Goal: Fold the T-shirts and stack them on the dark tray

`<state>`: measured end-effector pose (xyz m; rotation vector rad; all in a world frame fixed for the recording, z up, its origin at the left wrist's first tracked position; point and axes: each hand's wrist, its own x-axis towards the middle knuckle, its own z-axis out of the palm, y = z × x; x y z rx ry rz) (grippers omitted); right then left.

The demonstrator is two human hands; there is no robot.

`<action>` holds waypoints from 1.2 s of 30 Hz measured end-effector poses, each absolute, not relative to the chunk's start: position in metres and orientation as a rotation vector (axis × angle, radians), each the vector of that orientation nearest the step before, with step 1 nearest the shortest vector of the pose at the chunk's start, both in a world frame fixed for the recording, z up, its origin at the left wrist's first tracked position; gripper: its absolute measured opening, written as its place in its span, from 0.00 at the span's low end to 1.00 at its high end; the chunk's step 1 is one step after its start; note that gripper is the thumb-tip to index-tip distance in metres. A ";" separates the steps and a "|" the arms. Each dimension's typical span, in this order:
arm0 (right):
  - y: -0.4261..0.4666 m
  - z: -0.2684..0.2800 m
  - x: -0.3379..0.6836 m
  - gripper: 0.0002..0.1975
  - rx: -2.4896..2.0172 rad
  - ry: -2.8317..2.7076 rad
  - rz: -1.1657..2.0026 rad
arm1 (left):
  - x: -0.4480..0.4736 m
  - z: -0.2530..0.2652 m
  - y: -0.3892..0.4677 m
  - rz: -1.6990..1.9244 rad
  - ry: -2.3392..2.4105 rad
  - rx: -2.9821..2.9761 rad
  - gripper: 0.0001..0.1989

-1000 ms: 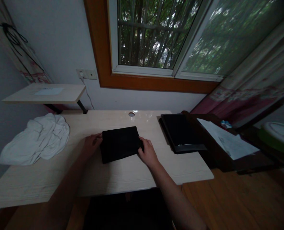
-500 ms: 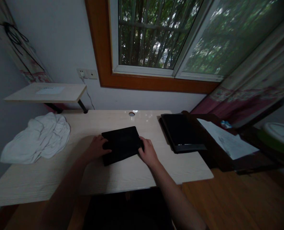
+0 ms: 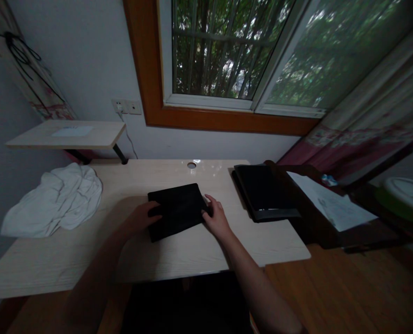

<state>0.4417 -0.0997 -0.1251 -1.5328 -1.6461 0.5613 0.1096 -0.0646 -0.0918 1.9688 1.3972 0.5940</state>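
**Flat Black Item (image 3: 180, 208) Is Lying Between Left Hand (image 3: 137, 220) and Right Hand (image 3: 217, 220)**

The flat black item is lying slightly askew on the pale counter (image 3: 192, 255), near its middle and in front of the person. The left hand is resting over the item's left edge, partly open, with the thumb and fingers standing apart and their tips reaching onto the dark top. The right hand is curving at the opposite edge, half open, its thumb and fingers spreading around a dark bit of that side; whether it is gripping there, one cannot tell.

To the right, well apart from the item, a black folder stack (image 3: 262, 190) is lying by the counter's end. On the left, a crumpled white cloth (image 3: 58, 202) is spreading below a raised shelf (image 3: 102, 134), which is bearing a sheet of paper (image 3: 72, 131). Beyond the counter, a window (image 3: 220, 60) is showing greenery outside.
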 end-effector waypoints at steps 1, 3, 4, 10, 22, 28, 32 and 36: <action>-0.098 -0.125 0.442 0.33 -1.538 -1.614 0.587 | 0.109 -0.091 -0.065 0.627 1.370 1.944 0.20; -0.093 -0.124 0.441 0.33 -1.523 -1.567 0.651 | 0.110 -0.087 -0.068 0.687 1.324 1.880 0.21; -0.090 -0.123 0.441 0.33 -1.503 -1.553 0.692 | 0.111 -0.086 -0.070 0.713 1.322 1.834 0.22; -0.069 -0.117 0.438 0.37 -1.406 -1.513 0.934 | 0.118 -0.095 -0.085 0.948 1.319 1.504 0.37; -0.060 -0.120 0.436 0.41 -1.148 -1.148 1.457 | 0.129 -0.102 -0.125 0.979 1.312 1.104 0.58; -0.073 -0.114 0.441 0.36 -1.067 -1.112 1.511 | 0.129 -0.094 -0.128 0.801 1.400 1.310 0.57; -0.082 -0.110 0.450 0.34 -1.055 -1.174 1.530 | 0.134 -0.092 -0.129 0.739 1.344 1.360 0.57; -0.089 -0.103 0.459 0.38 -1.117 -1.197 1.582 | 0.140 -0.097 -0.128 0.834 1.341 1.428 0.53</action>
